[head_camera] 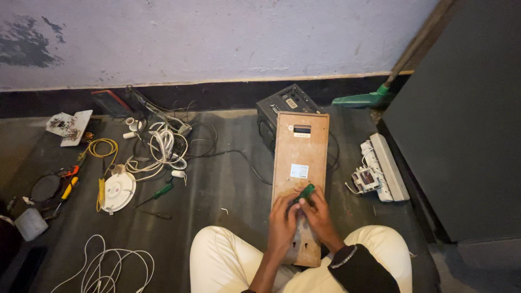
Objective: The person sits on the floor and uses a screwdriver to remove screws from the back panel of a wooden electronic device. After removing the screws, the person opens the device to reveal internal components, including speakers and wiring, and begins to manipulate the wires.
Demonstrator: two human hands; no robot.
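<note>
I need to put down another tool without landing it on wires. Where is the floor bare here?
Bare floor lies between the green screwdriver and the wooden board, ahead of the left knee. The left side is crowded: white cable tangle, yellow cable, round white fitting. Right of the board sits a white power strip, with a narrow bare strip between.

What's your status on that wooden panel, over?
Left hand braced on the long brown wooden panel. Right hand gripping the green-handled screwdriver, tip hidden behind fingers. Black box behind the panel; nothing blocking.
</note>
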